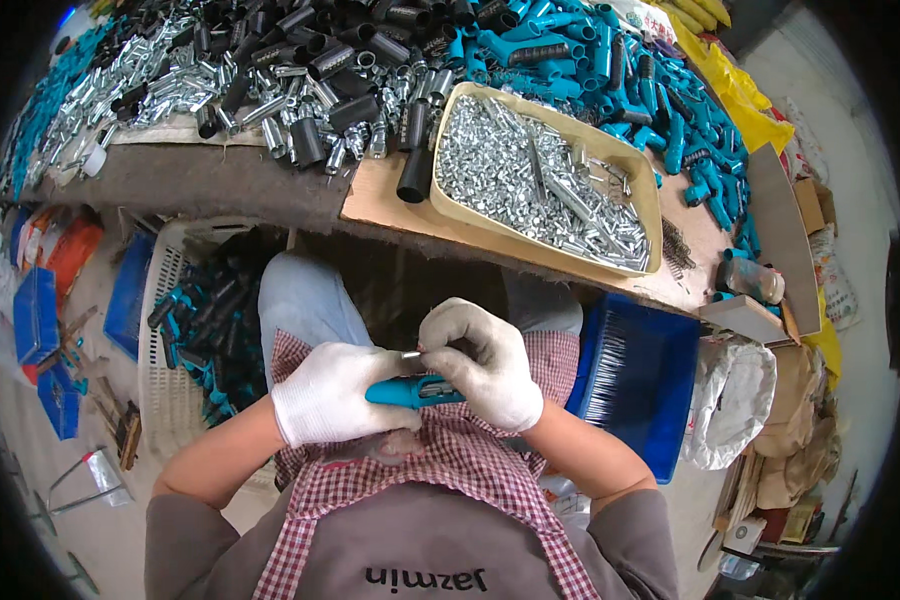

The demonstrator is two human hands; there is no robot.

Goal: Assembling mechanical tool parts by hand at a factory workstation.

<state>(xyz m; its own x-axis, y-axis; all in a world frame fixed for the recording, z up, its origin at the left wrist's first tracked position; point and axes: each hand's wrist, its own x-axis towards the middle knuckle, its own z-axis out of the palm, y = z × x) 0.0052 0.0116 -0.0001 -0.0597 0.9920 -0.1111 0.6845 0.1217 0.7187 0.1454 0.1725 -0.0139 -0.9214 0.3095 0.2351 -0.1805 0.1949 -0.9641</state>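
Above my lap my left hand, in a white knitted glove, is wrapped round a teal plastic handle part. An open slot with metal inside shows at the part's right end. My right hand, also gloved, has thumb and forefinger pinched on a small silver metal pin, just above the teal part. The pin's far end lies close to the left hand's fingertips; I cannot tell if they touch it. Ahead, a cream plastic tray of small metal pins stands on the bench.
Black tubes, silver metal fittings and teal handle parts are heaped along the bench. Below stand a white basket of teal-and-black pieces on the left and a blue bin with thin metal rods on the right.
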